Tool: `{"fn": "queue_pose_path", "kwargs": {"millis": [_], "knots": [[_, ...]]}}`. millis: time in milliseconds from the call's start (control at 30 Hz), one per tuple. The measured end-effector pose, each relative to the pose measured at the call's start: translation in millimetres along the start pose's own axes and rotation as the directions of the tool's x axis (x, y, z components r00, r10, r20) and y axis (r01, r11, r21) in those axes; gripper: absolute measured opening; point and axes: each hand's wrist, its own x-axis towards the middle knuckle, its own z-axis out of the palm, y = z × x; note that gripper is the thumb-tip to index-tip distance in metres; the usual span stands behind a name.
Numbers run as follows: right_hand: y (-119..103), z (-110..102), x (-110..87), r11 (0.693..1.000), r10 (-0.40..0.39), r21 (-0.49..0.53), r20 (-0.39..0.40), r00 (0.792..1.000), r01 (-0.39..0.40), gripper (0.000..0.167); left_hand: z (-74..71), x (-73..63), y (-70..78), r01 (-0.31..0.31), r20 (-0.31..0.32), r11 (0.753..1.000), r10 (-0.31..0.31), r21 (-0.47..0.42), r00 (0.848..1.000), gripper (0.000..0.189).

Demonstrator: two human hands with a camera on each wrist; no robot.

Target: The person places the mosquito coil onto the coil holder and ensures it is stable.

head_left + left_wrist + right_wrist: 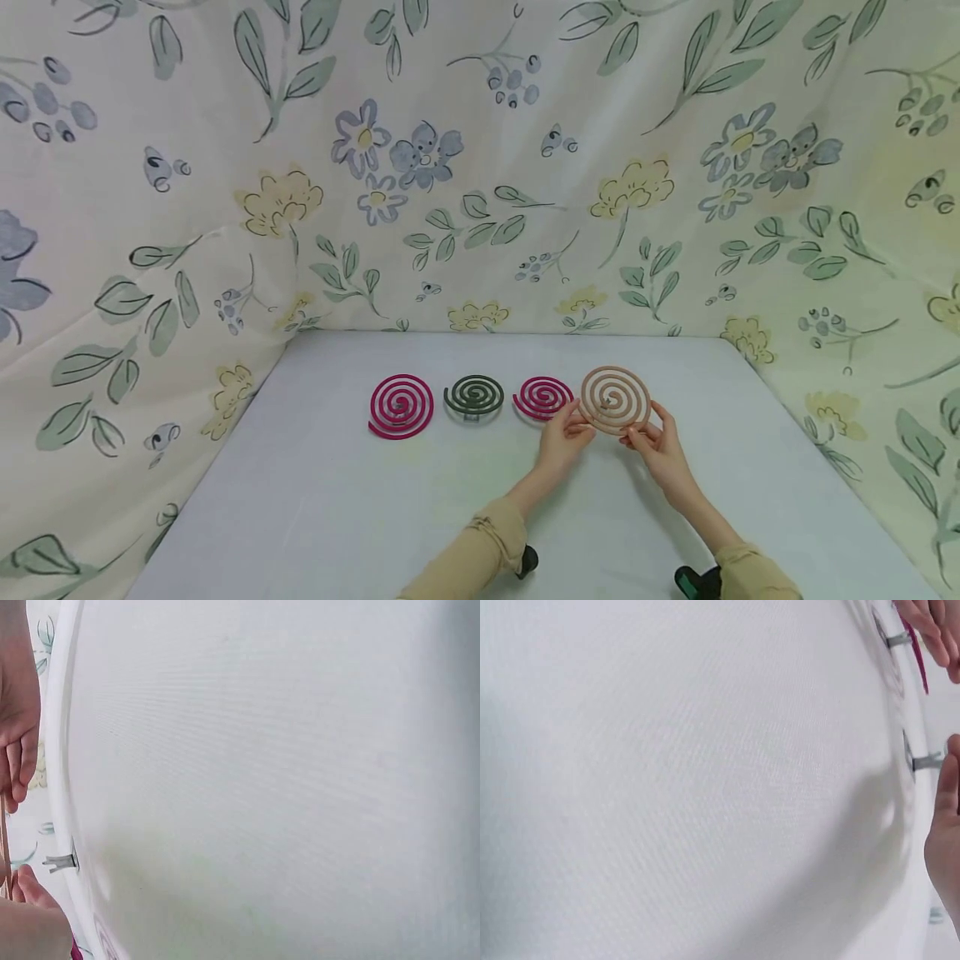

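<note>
A tan mosquito coil (616,401) is held up off the white table, tilted so that its flat face shows. My left hand (562,442) pinches its lower left edge. Its lower right edge is gripped between the thumb and fingers of my right hand (660,457). In the right wrist view a small metal stand (928,761) rises from the table between the hands. Just left of my left hand is a magenta coil (542,397), partly covered by the fingers. The wrist views catch the hands only at their edges.
Further left are a dark green coil (474,395), raised on a small stand, and another magenta coil (401,407), whose support I cannot make out. The white table (337,517) ends at a floral cloth (480,275) behind and at the sides.
</note>
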Motion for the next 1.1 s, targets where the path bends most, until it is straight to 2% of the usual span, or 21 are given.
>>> {"fn": "queue_pose_path", "kwargs": {"millis": [167, 200, 233, 267, 333, 400, 433, 467, 500, 533, 567, 600, 700, 733, 767, 800, 867, 933, 1100], "knots": [[12, -7, 0.9, 1.0, -0.02, 0.003, 0.026, 0.999, 0.02, 0.068, 0.4, -0.3, -2.6, 0.04, 0.039, 0.998, -0.042, 0.049, 0.998, 0.053], [14, -8, 1.0, 1.0, -0.017, 0.003, 0.029, 0.999, 0.017, 0.068, -0.1, 0.4, -6.3, 0.031, 0.054, 0.998, -0.034, 0.054, 0.998, 0.053], [16, -9, 1.2, 1.0, -0.014, 0.001, 0.032, 0.999, 0.014, 0.068, 1.5, 6.7, -28.3, -0.007, 0.071, 0.999, 0.004, 0.05, 0.997, 0.053], [18, -10, 1.1, 1.0, -0.01, 0.0, 0.033, 0.999, 0.01, 0.069, 4.9, 10.2, -45.8, -0.018, 0.08, 0.996, 0.011, 0.092, 0.997, 0.055], [20, -11, 1.0, 1.0, -0.005, -0.011, 0.023, 1.0, 0.006, 0.068, 13.5, 31.2, -113.1, -0.052, 0.108, 0.995, 0.043, 0.083, 0.993, 0.06], [22, -11, 1.5, 1.0, -0.008, -0.028, 0.011, 1.0, 0.008, 0.068, 23.5, 55.1, -189.7, -0.106, 0.128, 0.993, 0.098, 0.055, 0.987, 0.066], [23, -11, 1.7, 0.999, -0.007, -0.045, 0.004, 1.0, 0.007, 0.068, 28.5, 65.2, -220.9, -0.114, 0.132, 0.993, 0.107, 0.043, 0.985, 0.069], [23, -12, 2.0, 0.998, -0.005, -0.061, -0.004, 1.0, 0.005, 0.068, 31.3, 69.1, -231.2, -0.082, 0.132, 0.996, 0.076, 0.037, 0.988, 0.071], [23, -12, 2.4, 0.997, -0.001, -0.078, -0.011, 1.0, 0.0, 0.068, 31.4, 73.7, -240.1, -0.085, 0.144, 0.996, 0.086, -0.007, 0.986, 0.072], [23, -12, 2.8, 0.996, 0.003, -0.092, -0.016, 1.0, -0.004, 0.069, 30.9, 65.1, -216.6, -0.071, 0.139, 0.997, 0.068, 0.013, 0.988, 0.073], [23, -12, 3.2, 0.995, 0.009, -0.1, -0.02, 1.0, -0.011, 0.07, 28.6, 59.8, -201.0, -0.088, 0.149, 0.996, 0.086, 0.008, 0.985, 0.072], [23, -12, 3.7, 0.995, 0.015, -0.102, -0.025, 1.0, -0.017, 0.07, 25.4, 51.6, -175.0, -0.069, 0.158, 0.998, 0.067, 0.005, 0.985, 0.071], [23, -12, 6.0, 0.994, 0.036, -0.1, -0.034, 0.999, -0.04, 0.073, 15.7, 24.2, -86.4, 0.037, 0.16, 0.999, -0.033, -0.018, 0.987, 0.068], [24, -13, 7.2, 0.994, 0.043, -0.097, -0.039, 0.998, -0.047, 0.073, 13.6, 17.3, -62.8, 0.084, 0.156, 0.996, -0.077, -0.035, 0.985, 0.068], [24, -13, 8.3, 0.994, 0.05, -0.094, -0.042, 0.998, -0.054, 0.073, 11.6, 16.5, -55.3, 0.126, 0.159, 0.989, -0.113, -0.072, 0.981, 0.067], [25, -13, 9.6, 0.994, 0.057, -0.09, -0.047, 0.997, -0.061, 0.074, 10.5, 11.6, -35.8, 0.189, 0.152, 0.979, -0.177, -0.072, 0.972, 0.068], [26, -13, 12.6, 0.994, 0.07, -0.082, -0.051, 0.996, -0.074, 0.074, 9.8, 7.1, -18.8, 0.234, 0.142, 0.97, -0.224, -0.061, 0.964, 0.067], [27, -13, 15.8, 0.994, 0.078, -0.076, -0.052, 0.996, -0.082, 0.074, 10.0, 6.9, -11.5, 0.283, 0.139, 0.957, -0.271, -0.07, 0.952, 0.069], [28, -13, 21.9, 0.994, 0.08, -0.074, -0.043, 0.996, -0.083, 0.071, 10.5, 11.6, -13.6, 0.306, 0.145, 0.949, -0.293, -0.078, 0.945, 0.074]]}}
